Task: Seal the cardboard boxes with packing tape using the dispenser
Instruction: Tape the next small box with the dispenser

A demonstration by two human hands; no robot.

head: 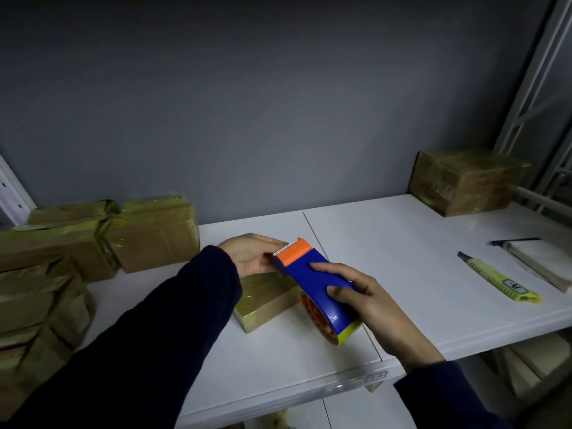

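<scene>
Right hand (pixel 368 308): curled round the blue body of the tape dispenser (pixel 312 274), 2 fingers visible across its top face, thumb hidden beneath.
Left hand (pixel 250 255): palm turned up, fingers reaching to the orange cutter end; whether they pinch a tape end cannot be told.
Dispenser, location: held over the right end of 1 small box (pixel 266 300); contact with the box cannot be told.
Dispenser, long axis: runs from the roll end, nearest the person at lower right, to the cutter end at upper left.
Dispenser, heading: toothed cutter points away from the person and leftward, into the left hand.
Dispenser, handling (judged): rigid plastic shell, light, smooth enough to slip; teeth sharp.
Dispenser, hold point (judged): mid-body as gripped now, fingers kept clear of the teeth; the loose tape end would be thin, sticky and limp.
Small box: brown card, already glossy with yellowish tape, lying flat on the white shelf board (pixel 402 243).
Left of shelf: stack of taped boxes (pixel 62 258), crowded together.
Far right corner: 1 larger taped box (pixel 464 181), well apart.
Right of shelf: yellow utility knife (pixel 498 281), lying flat; just beside it a white packet (pixel 541 261).
</scene>
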